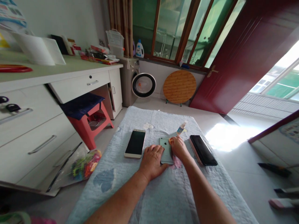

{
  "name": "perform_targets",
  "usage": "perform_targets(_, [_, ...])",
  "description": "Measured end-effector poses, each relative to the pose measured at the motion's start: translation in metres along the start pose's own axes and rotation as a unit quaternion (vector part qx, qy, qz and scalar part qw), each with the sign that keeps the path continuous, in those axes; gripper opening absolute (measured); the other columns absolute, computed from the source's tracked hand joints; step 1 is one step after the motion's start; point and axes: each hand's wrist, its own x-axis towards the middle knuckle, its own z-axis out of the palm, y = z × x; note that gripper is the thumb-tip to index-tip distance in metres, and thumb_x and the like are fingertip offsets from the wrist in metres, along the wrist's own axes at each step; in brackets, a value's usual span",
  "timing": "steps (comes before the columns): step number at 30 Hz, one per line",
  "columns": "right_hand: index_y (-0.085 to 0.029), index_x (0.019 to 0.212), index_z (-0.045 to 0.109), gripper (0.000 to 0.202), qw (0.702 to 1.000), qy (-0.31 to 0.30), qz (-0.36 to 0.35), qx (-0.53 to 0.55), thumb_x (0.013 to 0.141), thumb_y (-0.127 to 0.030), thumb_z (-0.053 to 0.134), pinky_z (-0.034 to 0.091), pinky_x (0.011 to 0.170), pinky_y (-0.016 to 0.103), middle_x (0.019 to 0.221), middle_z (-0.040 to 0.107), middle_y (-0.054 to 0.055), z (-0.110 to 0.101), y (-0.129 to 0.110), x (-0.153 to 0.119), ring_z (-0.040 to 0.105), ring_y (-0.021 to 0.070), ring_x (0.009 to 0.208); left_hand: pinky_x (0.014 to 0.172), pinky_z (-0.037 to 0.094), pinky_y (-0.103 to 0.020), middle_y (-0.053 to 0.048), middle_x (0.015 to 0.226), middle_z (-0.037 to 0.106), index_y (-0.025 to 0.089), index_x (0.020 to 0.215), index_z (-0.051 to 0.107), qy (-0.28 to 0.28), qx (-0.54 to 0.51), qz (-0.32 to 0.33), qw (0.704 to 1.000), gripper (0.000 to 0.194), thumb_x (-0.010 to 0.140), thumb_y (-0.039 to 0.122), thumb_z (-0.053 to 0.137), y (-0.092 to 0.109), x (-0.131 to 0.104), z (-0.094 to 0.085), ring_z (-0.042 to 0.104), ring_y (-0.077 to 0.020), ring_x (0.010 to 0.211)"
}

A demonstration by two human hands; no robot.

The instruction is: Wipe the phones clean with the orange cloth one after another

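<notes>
A: While the pale-green rectangular phone with an apple logo (166,151) lies back-up on the light-blue patterned cloth (154,199), fingers?

B: Left hand (153,161): extended, laid on the phone's left edge, thumb by its near end. Right hand (178,147): pinching a small orange piece (171,140) at its far right corner.

A: Around that phone?

B: Left, gold-framed black-screen phone (135,143). Right, glossy black slab (203,150). Beyond, slightly right, small white-capped spray bottle (181,128).
</notes>
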Motion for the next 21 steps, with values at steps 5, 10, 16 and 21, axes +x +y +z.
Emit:
perform_targets(5, [-0.015, 0.074, 0.065, 0.026, 1.000, -0.026, -0.007, 0.006, 0.091, -0.018, 0.045, 0.034, 0.065, 0.023, 0.074, 0.057, 0.004, -0.011, -0.004, -0.028, 0.050, 0.0130, 0.068, 0.097, 0.037, -0.043, -0.005, 0.119, 0.059, 0.024, 0.116, 0.052, 0.007, -0.011, 0.006, 1.000, 0.055, 0.073, 0.052, 0.072, -0.002, -0.001, 0.002, 0.048, -0.0299, 0.114])
perform_targets(10, [-0.015, 0.074, 0.065, 0.020, 0.994, -0.104, -0.038, 0.005, 0.087, -0.017, 0.051, 0.036, 0.068, 0.023, 0.073, 0.060, 0.005, -0.035, -0.013, -0.054, 0.054, 0.0145, 0.073, 0.096, 0.038, -0.042, -0.006, 0.119, 0.059, 0.024, 0.115, 0.054, 0.008, -0.010, 0.009, 1.000, 0.053, 0.072, 0.049, 0.072, -0.003, 0.000, 0.003, 0.050, -0.0297, 0.113])
perform_targets(16, [-0.017, 0.071, 0.066, 0.022, 0.987, -0.152, -0.049, 0.003, 0.085, -0.016, 0.049, 0.035, 0.064, 0.024, 0.075, 0.064, 0.006, -0.052, -0.019, -0.066, 0.057, 0.0147, 0.071, 0.098, 0.037, -0.043, -0.005, 0.119, 0.060, 0.024, 0.115, 0.054, 0.000, -0.011, 0.000, 1.000, 0.051, 0.073, 0.049, 0.071, -0.002, 0.001, 0.002, 0.050, -0.0294, 0.113])
perform_targets(21, [-0.017, 0.067, 0.067, 0.018, 0.981, -0.188, -0.039, 0.023, 0.079, -0.016, 0.053, 0.034, 0.060, 0.024, 0.072, 0.067, 0.006, -0.062, -0.022, -0.072, 0.056, 0.0142, 0.065, 0.098, 0.037, -0.043, -0.006, 0.122, 0.059, 0.025, 0.117, 0.053, -0.006, -0.014, -0.003, 1.000, 0.053, 0.074, 0.048, 0.070, -0.002, 0.002, 0.002, 0.050, -0.0295, 0.115])
